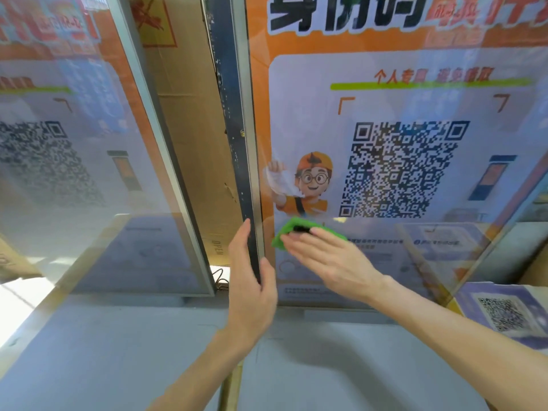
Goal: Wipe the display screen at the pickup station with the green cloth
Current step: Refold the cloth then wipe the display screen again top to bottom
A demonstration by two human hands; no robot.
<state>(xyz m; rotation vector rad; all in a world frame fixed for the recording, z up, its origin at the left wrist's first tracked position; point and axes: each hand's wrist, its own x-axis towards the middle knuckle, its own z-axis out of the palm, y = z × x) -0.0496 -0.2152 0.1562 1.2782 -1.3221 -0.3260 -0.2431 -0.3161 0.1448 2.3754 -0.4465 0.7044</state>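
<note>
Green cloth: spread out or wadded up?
Wadded: the green cloth shows as a small thick pad under the right hand's straight fingers, pressed on the display screen.

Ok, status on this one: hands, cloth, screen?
Right hand flat, pressing green cloth on display screen, lower left. Left hand holds screen's left edge. Nothing blocking the wipe.

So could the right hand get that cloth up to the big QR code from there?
Probably yes. The right hand presses the green cloth flat on the display screen just below and left of the QR code, with bare glass between.
</note>
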